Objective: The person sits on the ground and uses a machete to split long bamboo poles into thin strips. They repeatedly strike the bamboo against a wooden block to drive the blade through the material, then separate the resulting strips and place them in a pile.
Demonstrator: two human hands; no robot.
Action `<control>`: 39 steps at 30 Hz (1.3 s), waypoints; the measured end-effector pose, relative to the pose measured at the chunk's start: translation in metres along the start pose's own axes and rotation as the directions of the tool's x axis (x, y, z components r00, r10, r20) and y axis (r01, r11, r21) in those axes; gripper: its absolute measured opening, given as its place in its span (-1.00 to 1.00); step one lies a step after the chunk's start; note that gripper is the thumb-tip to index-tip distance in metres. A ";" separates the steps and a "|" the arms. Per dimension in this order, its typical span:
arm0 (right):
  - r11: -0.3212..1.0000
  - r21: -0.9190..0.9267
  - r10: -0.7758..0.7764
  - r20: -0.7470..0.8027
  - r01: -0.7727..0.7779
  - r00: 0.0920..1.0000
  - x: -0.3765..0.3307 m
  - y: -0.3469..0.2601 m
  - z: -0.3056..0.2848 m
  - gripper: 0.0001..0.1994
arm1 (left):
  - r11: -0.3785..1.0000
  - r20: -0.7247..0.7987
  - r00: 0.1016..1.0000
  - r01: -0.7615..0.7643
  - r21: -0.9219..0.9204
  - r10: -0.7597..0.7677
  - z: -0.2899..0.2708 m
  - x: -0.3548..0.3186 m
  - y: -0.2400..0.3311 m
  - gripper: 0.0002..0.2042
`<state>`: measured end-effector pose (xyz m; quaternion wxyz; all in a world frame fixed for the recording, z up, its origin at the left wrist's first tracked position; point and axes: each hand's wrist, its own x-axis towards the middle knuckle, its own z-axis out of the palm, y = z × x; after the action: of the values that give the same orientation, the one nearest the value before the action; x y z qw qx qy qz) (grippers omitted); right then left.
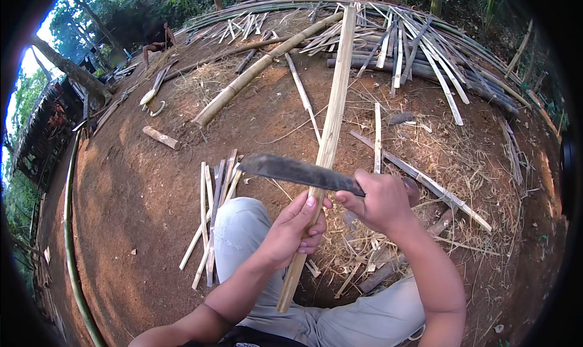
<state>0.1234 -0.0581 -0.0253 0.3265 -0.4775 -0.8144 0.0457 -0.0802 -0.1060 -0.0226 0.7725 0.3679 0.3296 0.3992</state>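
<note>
My left hand is wrapped round the lower part of a long, pale bamboo strip. The strip slants up and away from my lap, its far end reaching toward the piles at the back. In my right hand is a machete, its dark, broad blade lying across the strip just above my left hand. The blade's tip points left. Whether the edge bites into the strip cannot be made out. Most of the handle is hidden by my right fingers, with its rounded end showing beyond them.
Several cut strips lie by my left knee. A thick bamboo pole and a short wood piece rest farther off. Split bamboo is heaped at the back right, shavings to the right. Another person sits far left.
</note>
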 end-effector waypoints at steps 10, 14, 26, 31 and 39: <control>0.979 -0.083 -0.187 0.025 0.188 0.982 -0.005 -0.026 0.012 -0.27 | 0.998 -0.166 0.984 0.063 0.015 -0.060 0.011 -0.013 -0.014 -0.78; 0.957 -0.070 -0.283 -0.041 0.280 0.958 0.000 -0.017 0.021 -0.26 | 0.989 -0.177 0.984 0.016 0.149 0.011 0.009 -0.016 -0.022 -0.77; 0.947 -0.278 -0.186 -0.064 0.161 0.981 0.015 -0.003 0.020 -0.27 | 0.991 -0.217 0.973 -0.054 0.124 0.081 0.008 -0.011 0.002 -0.77; 0.941 -0.116 -0.322 -0.001 0.319 0.947 0.005 -0.020 0.025 -0.29 | 0.991 -0.140 0.988 -0.039 0.130 0.058 -0.005 -0.020 -0.016 -0.79; 0.943 -0.195 -0.268 0.037 0.270 0.963 0.001 -0.030 0.032 -0.29 | 0.992 -0.135 0.985 -0.098 0.083 0.108 -0.011 -0.021 -0.009 -0.80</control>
<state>0.0822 -0.0655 -0.0385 0.2763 -0.3919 -0.8740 -0.0781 -0.0955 -0.1239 -0.0311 0.7114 0.3847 0.3781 0.4505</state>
